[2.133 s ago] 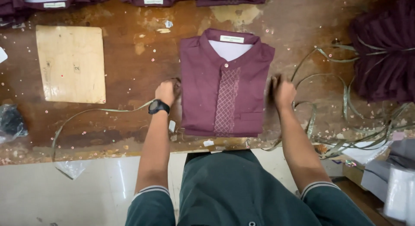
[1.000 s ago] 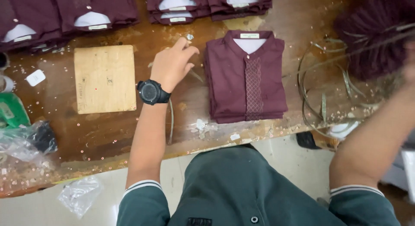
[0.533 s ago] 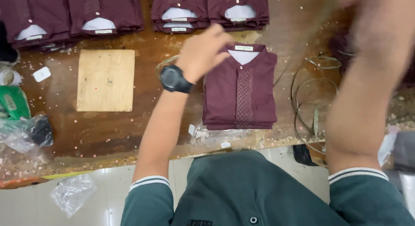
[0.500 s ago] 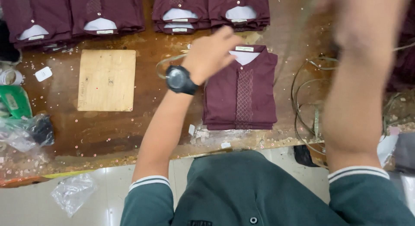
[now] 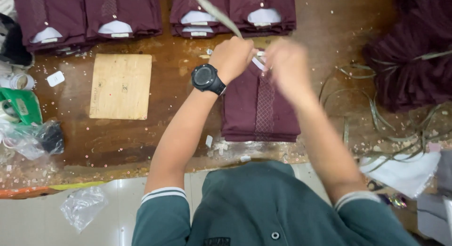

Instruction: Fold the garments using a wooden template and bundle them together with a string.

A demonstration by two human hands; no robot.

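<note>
Over the collar end of the folded maroon shirt (image 5: 261, 107), which lies near the front edge of the bench (image 5: 155, 147), both hands meet. The left hand (image 5: 231, 57) has its fingers closed on a thin pale strip (image 5: 214, 13) that runs up and away; the right hand (image 5: 288, 62) is blurred, so its grip cannot be told. A hard pull on the strip could drag the collar and spoil the fold. Loose strips (image 5: 376, 119) lie tangled to the right and could snag a sleeve. A wooden board (image 5: 121, 86) sits to the left, and more folded shirts (image 5: 155, 13) line the far edge.
</note>
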